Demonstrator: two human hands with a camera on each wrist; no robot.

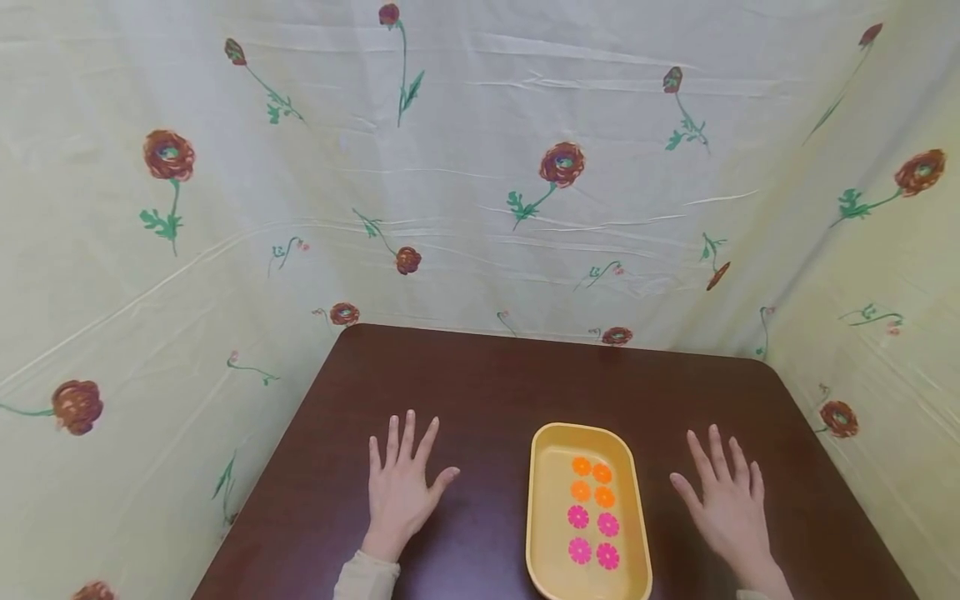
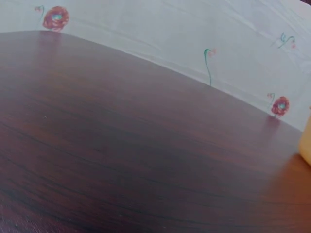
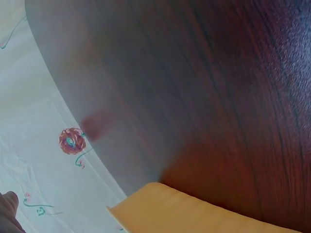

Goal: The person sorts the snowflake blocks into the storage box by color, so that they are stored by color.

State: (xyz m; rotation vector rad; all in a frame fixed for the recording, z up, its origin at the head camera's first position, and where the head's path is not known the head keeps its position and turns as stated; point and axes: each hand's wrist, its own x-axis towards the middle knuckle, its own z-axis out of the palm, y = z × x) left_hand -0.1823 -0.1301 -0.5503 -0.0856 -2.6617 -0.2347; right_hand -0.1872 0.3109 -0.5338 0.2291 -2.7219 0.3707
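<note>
While my left hand and right hand lie flat, fingers spread and holding nothing, on the table either side of the yellow tray of flower discs, I judge no step begun; reaching into the tray would come first.

A: What lies between the two hands?
B: A shallow yellow plastic tray, oblong with rounded corners, flat on the dark brown wooden table, its long side running away from the person.

A: What does it hold?
B: Eight small flat flower-shaped discs in two columns: four orange discs at the far end, four pink discs at the near end, all lying flat and close together.

A: And the hands?
B: The left hand and right hand rest palm-down on the table, fingers spread, each apart from the tray.
</note>
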